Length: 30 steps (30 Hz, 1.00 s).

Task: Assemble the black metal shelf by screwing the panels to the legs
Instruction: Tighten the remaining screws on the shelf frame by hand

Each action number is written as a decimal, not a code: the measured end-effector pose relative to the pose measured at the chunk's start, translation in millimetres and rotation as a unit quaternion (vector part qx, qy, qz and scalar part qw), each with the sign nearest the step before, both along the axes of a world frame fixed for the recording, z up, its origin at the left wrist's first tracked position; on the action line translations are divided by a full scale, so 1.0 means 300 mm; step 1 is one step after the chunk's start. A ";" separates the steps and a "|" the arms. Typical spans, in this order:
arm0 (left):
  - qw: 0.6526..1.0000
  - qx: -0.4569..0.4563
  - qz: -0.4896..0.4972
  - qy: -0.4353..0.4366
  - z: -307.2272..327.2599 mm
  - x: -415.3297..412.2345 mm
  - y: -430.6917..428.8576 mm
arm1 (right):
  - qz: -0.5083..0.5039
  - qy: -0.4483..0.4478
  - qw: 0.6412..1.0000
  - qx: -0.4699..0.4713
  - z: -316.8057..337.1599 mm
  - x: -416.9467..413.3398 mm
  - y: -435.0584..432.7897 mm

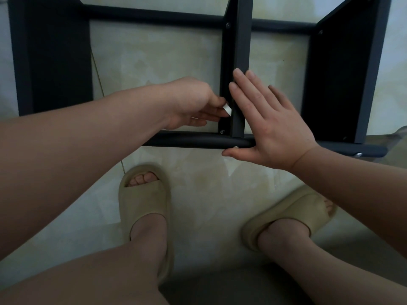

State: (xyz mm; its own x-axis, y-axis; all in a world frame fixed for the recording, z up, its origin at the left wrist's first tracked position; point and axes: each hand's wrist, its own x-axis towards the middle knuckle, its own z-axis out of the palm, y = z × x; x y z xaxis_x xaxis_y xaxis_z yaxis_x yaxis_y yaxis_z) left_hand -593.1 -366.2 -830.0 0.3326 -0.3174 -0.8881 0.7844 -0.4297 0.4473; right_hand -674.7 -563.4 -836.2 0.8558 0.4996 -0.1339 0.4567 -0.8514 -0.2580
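A: Shelf [237,51] lies on its side on the floor [167,58]; right hand [271,126], spread flat, braces the middle panel.
B: Left hand [193,104] pinches something small and white [293,110]. If the bracing slips, I'd expect the panel to twist off its screw [222,131].
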 end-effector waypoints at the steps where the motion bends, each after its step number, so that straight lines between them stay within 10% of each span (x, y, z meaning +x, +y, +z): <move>1: 1.000 -0.001 -0.009 -0.001 0.001 0.002 0.001 | 0.000 -0.001 1.000 0.001 0.000 0.000 0.000; 30: 0.959 0.003 -0.256 -0.124 -0.008 -0.004 0.085 | 0.002 0.009 1.000 -0.006 0.003 -0.001 0.002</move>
State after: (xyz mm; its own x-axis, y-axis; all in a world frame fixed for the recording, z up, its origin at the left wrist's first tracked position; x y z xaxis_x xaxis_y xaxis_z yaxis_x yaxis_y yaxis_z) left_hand -594.4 -340.8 -832.3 0.3349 -0.4915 -0.8039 0.3393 -0.7330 0.5895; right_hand -674.9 -562.8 -835.2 0.8515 0.5010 -0.1550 0.4551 -0.8528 -0.2562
